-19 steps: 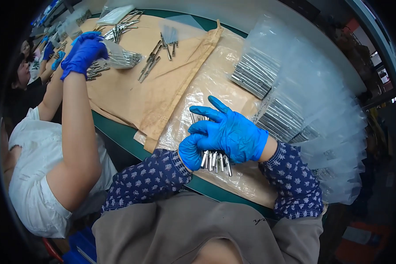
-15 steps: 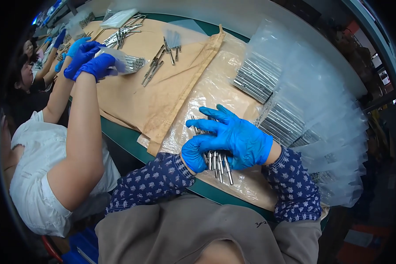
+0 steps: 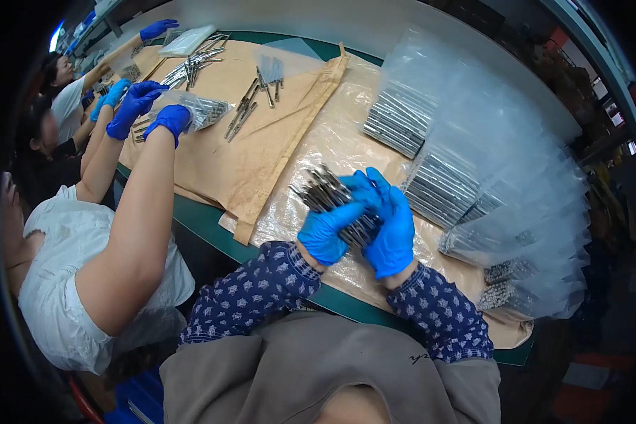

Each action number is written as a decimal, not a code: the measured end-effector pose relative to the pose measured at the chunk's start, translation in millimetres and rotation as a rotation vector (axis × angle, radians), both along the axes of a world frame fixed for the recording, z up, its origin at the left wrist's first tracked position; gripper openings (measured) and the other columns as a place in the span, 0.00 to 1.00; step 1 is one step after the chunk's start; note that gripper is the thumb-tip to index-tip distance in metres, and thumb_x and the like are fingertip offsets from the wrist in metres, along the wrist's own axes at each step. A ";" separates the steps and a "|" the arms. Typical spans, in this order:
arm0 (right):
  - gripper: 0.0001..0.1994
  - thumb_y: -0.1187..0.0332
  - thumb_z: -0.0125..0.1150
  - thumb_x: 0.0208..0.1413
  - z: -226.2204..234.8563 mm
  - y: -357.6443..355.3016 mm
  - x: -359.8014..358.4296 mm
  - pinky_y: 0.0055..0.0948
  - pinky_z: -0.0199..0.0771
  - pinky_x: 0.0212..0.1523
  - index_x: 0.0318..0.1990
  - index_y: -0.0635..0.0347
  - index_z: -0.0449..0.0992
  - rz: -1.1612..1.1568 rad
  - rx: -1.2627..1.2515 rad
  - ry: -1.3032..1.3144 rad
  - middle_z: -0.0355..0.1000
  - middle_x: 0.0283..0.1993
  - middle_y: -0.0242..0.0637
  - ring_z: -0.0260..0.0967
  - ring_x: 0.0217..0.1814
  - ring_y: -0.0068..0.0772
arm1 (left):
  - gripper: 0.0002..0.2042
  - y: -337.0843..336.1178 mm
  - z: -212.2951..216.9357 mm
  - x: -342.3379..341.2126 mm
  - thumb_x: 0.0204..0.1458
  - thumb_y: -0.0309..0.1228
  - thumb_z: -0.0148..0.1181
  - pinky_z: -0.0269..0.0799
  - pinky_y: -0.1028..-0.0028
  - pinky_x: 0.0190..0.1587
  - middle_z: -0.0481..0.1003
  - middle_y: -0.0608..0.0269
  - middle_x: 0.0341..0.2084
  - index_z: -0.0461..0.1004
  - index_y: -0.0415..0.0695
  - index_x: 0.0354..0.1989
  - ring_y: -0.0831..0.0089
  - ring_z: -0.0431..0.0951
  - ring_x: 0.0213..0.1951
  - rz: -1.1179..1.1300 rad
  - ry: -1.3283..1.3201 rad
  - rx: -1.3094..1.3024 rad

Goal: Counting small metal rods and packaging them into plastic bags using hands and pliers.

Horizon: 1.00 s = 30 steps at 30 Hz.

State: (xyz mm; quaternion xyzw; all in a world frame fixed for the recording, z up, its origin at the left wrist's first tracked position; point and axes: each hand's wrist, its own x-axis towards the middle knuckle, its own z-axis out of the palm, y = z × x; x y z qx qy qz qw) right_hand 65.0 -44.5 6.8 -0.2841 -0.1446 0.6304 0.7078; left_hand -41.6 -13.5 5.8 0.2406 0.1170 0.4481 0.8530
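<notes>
In front of me, both my blue-gloved hands hold a bundle of metal drill bits (image 3: 326,192). My left hand (image 3: 325,237) is closed around its near left side, with the thumb lying across the bits. My right hand (image 3: 392,237) cups the bundle from the right, its fingers bent over the near end; some of those fingers are smeared by motion. The dark ends of the bits point away and to the left, while their other ends are mostly hidden in my right palm. Below the bundle lies a clear plastic sheet (image 3: 290,225) over brown paper.
Clear bags (image 3: 442,185) packed with metal rods stand in a row along the right. Loose bits (image 3: 244,113) lie on brown paper (image 3: 212,159) at the left. A co-worker's dark-blue gloved hands (image 3: 169,124) handle a filled bag (image 3: 206,112); more people sit beyond.
My right hand has turned from lying over the bundle to cupping its right side. The bundle has tilted, its dark ends now showing. The co-worker's hands have moved apart slightly.
</notes>
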 end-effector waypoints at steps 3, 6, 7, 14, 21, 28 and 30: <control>0.24 0.56 0.43 0.57 -9.5 0.5 14.8 0.32 0.59 0.58 0.56 0.62 0.61 0.104 0.028 -0.040 0.62 0.56 0.42 0.61 0.56 0.34 | 0.18 -9.4 -0.5 9.1 0.45 0.19 0.58 0.71 0.72 0.44 0.72 0.61 0.37 0.67 0.44 0.46 0.71 0.74 0.40 -0.090 0.217 0.101; 0.29 0.60 0.57 0.50 18.3 -7.2 31.8 0.33 0.53 0.62 0.57 0.64 0.59 0.076 0.164 -0.402 0.57 0.59 0.40 0.53 0.62 0.35 | 0.16 -3.5 3.7 15.5 0.43 0.22 0.62 0.72 0.76 0.41 0.74 0.65 0.35 0.69 0.43 0.43 0.77 0.74 0.38 -0.093 0.552 0.478; 0.31 0.59 0.62 0.45 29.0 -11.7 34.0 0.35 0.51 0.63 0.56 0.62 0.60 0.008 0.320 -0.698 0.60 0.58 0.41 0.51 0.64 0.38 | 0.17 0.0 7.4 18.4 0.43 0.23 0.63 0.71 0.76 0.41 0.74 0.66 0.35 0.69 0.42 0.44 0.77 0.74 0.38 -0.170 0.558 0.499; 0.25 0.61 0.72 0.34 5.2 -18.4 75.1 0.42 0.48 0.63 0.45 0.49 0.73 0.272 0.480 -1.199 0.67 0.53 0.34 0.49 0.65 0.45 | 0.26 10.1 -55.2 41.3 0.47 0.31 0.59 0.60 0.70 0.57 0.64 0.59 0.53 0.61 0.47 0.56 0.67 0.63 0.55 -0.358 0.526 0.927; 0.19 0.60 0.69 0.39 6.7 -19.0 79.9 0.46 0.40 0.65 0.42 0.46 0.74 0.220 0.614 -1.333 0.69 0.52 0.32 0.52 0.64 0.43 | 0.26 14.4 -62.8 50.9 0.47 0.29 0.58 0.63 0.68 0.55 0.62 0.56 0.53 0.60 0.47 0.56 0.63 0.65 0.55 -0.337 0.596 1.138; 0.05 0.69 0.65 0.42 2.3 -29.4 70.4 0.42 0.41 0.66 0.29 0.53 0.77 0.145 0.535 -1.239 0.74 0.38 0.33 0.68 0.50 0.33 | 0.28 20.6 -22.5 26.1 0.43 0.35 0.63 0.60 0.67 0.57 0.64 0.54 0.52 0.63 0.44 0.54 0.61 0.63 0.55 -0.461 0.812 1.247; 0.10 0.70 0.65 0.42 -3.5 -32.6 71.7 0.34 0.60 0.58 0.35 0.53 0.76 0.140 0.503 -1.178 0.74 0.41 0.35 0.70 0.46 0.31 | 0.31 28.6 5.9 13.3 0.40 0.35 0.66 0.60 0.67 0.57 0.63 0.53 0.52 0.62 0.42 0.54 0.60 0.63 0.55 -0.706 0.610 0.895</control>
